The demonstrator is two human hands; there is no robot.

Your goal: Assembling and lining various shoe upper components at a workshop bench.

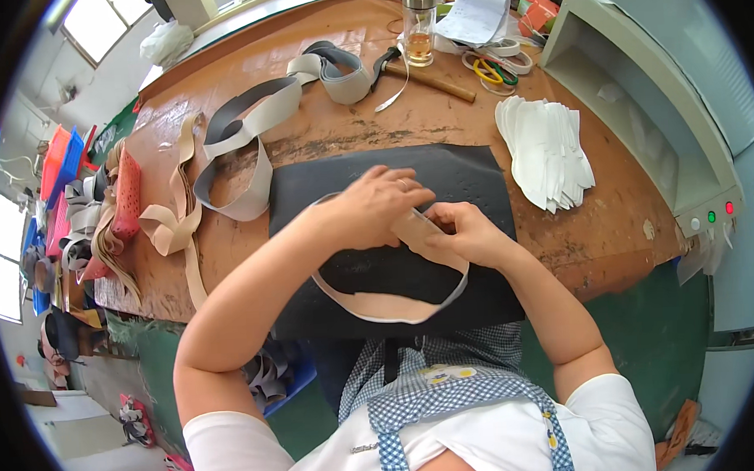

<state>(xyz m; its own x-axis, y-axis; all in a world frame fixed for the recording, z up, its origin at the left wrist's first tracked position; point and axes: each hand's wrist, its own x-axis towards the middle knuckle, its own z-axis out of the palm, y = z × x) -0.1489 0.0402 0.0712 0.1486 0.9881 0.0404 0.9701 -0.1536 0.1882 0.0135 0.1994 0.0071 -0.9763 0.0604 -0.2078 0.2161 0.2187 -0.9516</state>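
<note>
A beige strip (380,307) with a grey outer face is curved into a loop above a black mat (475,170). My left hand (380,206) grips the strip at the far side of the loop, fingers bent over it and a ring on one finger. Close by on the right, my right hand (471,234) pinches the same strip between thumb and fingers. A short flat section of the strip shows between the two hands. My left hand covers part of the loop's far side, so I cannot tell whether two ends overlap there.
Grey strips (253,186) and beige strips (175,232) lie on the brown table (339,132) to the left. Farther back are a hammer (429,82), scissors (492,70) and a glass bottle (419,31). White sole-shaped pieces (543,152) lie right, beside a machine (639,72).
</note>
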